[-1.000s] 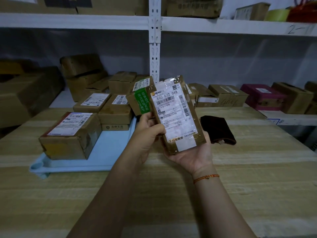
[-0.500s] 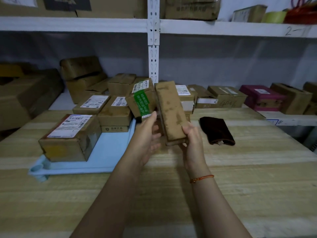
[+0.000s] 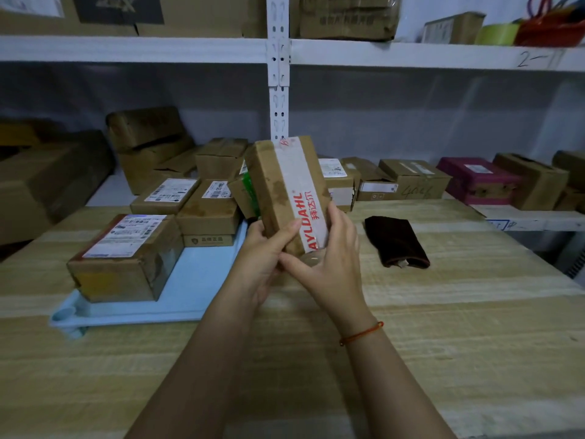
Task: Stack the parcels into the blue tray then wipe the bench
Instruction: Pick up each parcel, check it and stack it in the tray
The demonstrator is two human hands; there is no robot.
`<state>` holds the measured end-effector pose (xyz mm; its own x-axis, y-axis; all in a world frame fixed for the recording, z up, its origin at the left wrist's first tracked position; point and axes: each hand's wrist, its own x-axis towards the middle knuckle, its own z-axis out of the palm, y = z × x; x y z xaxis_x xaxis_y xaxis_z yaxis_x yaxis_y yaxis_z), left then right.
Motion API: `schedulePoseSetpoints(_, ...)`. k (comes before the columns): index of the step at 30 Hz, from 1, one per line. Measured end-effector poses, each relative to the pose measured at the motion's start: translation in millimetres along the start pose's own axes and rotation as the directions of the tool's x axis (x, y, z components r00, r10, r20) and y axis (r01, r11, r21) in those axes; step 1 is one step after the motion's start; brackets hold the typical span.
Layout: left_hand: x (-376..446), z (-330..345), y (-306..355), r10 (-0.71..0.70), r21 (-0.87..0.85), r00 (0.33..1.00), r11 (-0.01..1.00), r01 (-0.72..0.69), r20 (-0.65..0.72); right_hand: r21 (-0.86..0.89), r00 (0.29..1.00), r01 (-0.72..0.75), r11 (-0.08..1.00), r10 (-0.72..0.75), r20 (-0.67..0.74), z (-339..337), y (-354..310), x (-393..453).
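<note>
I hold a long brown parcel upright above the wooden bench; its taped side with red lettering faces me. My left hand grips its lower left edge and my right hand grips its lower right. The blue tray lies just left of my hands. On it sit a big labelled box, a stack of small boxes and another labelled box. A parcel with a green sticker leans behind the held one. A dark cloth lies on the bench to the right.
Behind the bench runs a white shelf unit with an upright post. Several cardboard boxes and a magenta box line its lower shelf. Large cartons stand at the far left.
The parcel has turned in my hands: its white label faced me a second ago, then a plain brown side, now the taped side. Both hands have shifted to its lower end.
</note>
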<state>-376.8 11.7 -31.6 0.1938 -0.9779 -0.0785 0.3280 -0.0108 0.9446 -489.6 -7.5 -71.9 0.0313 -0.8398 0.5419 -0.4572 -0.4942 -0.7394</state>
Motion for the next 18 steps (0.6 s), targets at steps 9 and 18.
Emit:
schedulePoseSetpoints(9, -4, -10, 7, -0.023, 0.073, 0.99, 0.997, 0.013, 0.14, 0.634, 0.888, -0.446, 0.631, 0.401, 0.225, -15, 1, 13)
schedulePoseSetpoints(18, -6, -14, 10, -0.034, 0.144, 0.999, 0.989, 0.031, 0.016, 0.632, 0.893, -0.448, 0.632, 0.356, 0.277, -12, 11, 10)
